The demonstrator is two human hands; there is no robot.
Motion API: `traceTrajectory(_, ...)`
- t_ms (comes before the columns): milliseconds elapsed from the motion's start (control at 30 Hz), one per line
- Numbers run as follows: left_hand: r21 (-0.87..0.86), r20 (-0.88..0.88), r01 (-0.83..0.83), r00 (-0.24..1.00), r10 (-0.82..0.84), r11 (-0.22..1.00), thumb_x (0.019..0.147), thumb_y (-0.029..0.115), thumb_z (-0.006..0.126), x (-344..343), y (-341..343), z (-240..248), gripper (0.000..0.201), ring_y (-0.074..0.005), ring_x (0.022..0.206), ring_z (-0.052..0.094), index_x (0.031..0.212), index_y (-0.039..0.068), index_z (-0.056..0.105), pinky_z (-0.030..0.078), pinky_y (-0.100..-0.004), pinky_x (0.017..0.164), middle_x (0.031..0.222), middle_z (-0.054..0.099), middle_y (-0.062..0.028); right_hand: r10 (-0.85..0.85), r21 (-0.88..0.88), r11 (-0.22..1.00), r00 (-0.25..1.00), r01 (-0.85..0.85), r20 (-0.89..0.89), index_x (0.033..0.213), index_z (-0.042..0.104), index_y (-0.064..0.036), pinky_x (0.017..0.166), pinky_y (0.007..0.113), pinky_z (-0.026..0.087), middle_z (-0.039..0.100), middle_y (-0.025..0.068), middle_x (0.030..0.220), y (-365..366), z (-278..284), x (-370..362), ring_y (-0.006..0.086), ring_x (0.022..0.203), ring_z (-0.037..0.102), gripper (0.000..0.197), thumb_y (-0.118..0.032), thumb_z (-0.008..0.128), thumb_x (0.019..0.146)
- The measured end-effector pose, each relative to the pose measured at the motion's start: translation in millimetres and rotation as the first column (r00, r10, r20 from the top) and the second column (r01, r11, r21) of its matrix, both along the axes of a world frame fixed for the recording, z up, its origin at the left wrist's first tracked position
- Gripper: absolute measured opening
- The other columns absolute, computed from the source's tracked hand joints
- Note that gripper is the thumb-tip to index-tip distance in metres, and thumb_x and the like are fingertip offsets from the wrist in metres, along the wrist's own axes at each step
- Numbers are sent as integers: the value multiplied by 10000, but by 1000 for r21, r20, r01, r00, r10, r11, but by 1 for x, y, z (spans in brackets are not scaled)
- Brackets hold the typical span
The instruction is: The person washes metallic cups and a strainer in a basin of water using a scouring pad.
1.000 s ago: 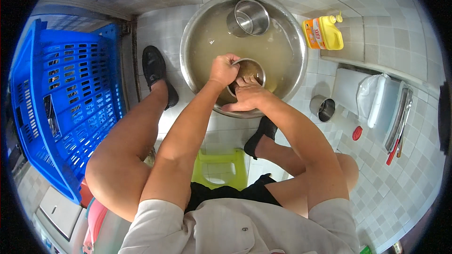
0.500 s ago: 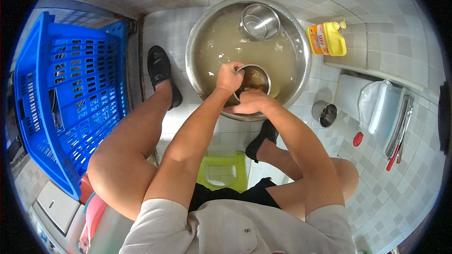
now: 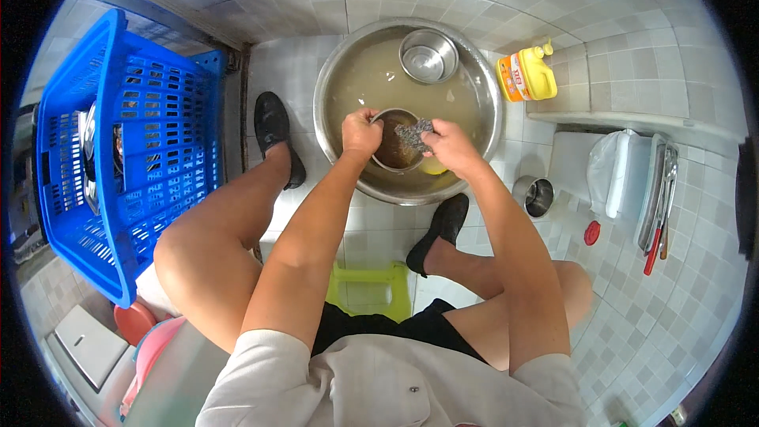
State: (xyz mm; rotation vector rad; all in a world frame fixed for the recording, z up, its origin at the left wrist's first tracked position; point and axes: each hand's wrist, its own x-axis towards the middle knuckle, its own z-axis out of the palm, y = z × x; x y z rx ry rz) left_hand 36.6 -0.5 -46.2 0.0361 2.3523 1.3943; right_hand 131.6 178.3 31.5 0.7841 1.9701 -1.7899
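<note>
A wide metal basin [image 3: 329,150] of cloudy water stands on the tiled floor before me. My left hand [image 3: 361,133] is closed on the rim of a round steel pot [image 3: 398,168], its inside brownish, tilted over the near part of the basin. My right hand [image 3: 451,149] pinches a grey steel wool scrubber [image 3: 413,137] above the pot's right side. Something yellow [image 3: 432,166] shows beneath that hand; its kind is not clear. Another steel pot [image 3: 428,56] floats or sits at the basin's far side.
A yellow detergent jug [image 3: 538,75] stands right of the basin. Near it are a steel cup [image 3: 538,197], a red lid [image 3: 591,232] and long-handled utensils [image 3: 662,213]. At left is a blue plastic crate [image 3: 134,119] with dishes. A green stool [image 3: 371,277] lies below me.
My right hand has risen out from the pot's near edge to its right, and the steel wool now shows. The left hand still grips the rim. The view has shifted slightly.
</note>
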Motion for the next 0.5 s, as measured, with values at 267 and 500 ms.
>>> traceTrajectory(267,9,6,-22,1000,22,1000,782,78,697,17,-4,30,167,-265,744,721,930,23,750,554,-350,749,815,733,-171,195,432,878,978,-206,71,1073,642,45,726,376,542,681,171,915,1,35,22,218,808,643,273,-193,647,940)
traceTrajectory(500,110,12,-52,999,51,993,781,66,700,27,2,41,170,-270,750,722,938,18,744,552,-348,752,810,729,-180,-180,177,964,978,196,-101,974,625,51,664,350,537,670,110,845,-11,13,43,185,739,636,235,-182,643,947)
